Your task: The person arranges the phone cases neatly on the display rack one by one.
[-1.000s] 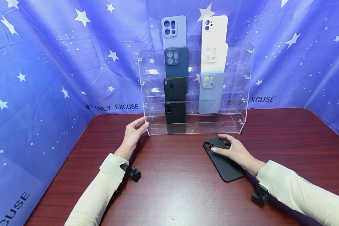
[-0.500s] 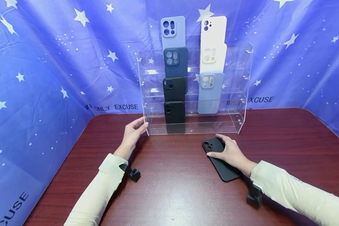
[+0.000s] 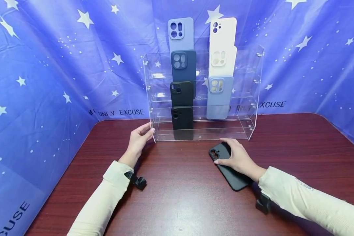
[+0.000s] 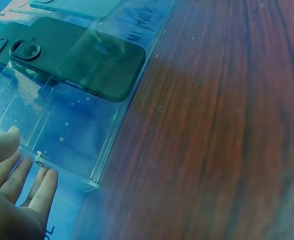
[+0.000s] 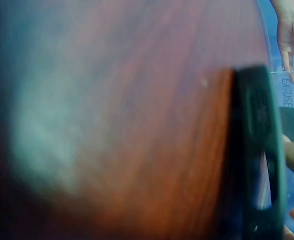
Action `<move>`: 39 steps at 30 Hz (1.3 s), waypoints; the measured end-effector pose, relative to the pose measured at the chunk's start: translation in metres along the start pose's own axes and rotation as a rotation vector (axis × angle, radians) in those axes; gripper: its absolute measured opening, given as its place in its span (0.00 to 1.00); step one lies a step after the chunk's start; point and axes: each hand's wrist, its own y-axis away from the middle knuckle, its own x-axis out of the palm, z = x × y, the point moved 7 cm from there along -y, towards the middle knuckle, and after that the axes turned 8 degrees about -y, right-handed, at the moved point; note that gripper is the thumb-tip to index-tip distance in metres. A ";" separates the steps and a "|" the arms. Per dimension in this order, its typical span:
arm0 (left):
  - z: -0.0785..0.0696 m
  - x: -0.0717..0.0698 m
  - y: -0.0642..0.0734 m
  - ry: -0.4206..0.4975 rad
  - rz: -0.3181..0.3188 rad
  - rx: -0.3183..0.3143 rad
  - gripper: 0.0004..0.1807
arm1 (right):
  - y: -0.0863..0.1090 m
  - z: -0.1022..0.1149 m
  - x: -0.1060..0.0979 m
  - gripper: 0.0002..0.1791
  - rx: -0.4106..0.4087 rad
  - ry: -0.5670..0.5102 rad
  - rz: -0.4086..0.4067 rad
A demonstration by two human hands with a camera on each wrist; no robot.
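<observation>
My right hand (image 3: 239, 159) grips a black phone case (image 3: 234, 178) across its width, thumb at the left edge and fingers over the far edge. Its camera cutout points toward the rack. In the right wrist view the case (image 5: 261, 150) shows edge-on, close to the camera. On the other side, my left hand (image 3: 138, 139) holds the left side panel of a clear acrylic display rack (image 3: 206, 134) near its lower front corner. The left wrist view shows its fingers (image 4: 44, 192) along the panel's outer side. Two black cases (image 3: 182, 118) stand low in the rack's left column.
Above the black cases are a dark blue case (image 3: 188, 68) and a light blue case (image 3: 188, 36). The right column has two white cases (image 3: 228, 36) over a light blue case (image 3: 219, 105). A starry blue cloth (image 3: 47, 49) hangs behind the dark red wooden table (image 3: 165, 177).
My right hand has slid left over the black phone case, its thumb moving from the case's face to its left edge. The case's top end has shifted slightly left. My left hand stays put.
</observation>
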 end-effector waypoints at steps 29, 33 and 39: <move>0.001 0.001 -0.002 -0.016 0.000 -0.003 0.23 | -0.027 0.033 -0.059 0.17 0.029 -0.345 -0.216; 0.000 0.000 -0.002 -0.014 0.000 0.003 0.22 | -0.039 0.043 -0.078 0.17 -0.004 -0.421 -0.339; 0.001 -0.001 -0.001 -0.022 -0.002 0.000 0.24 | -0.060 0.050 -0.097 0.16 -0.063 -0.747 -0.508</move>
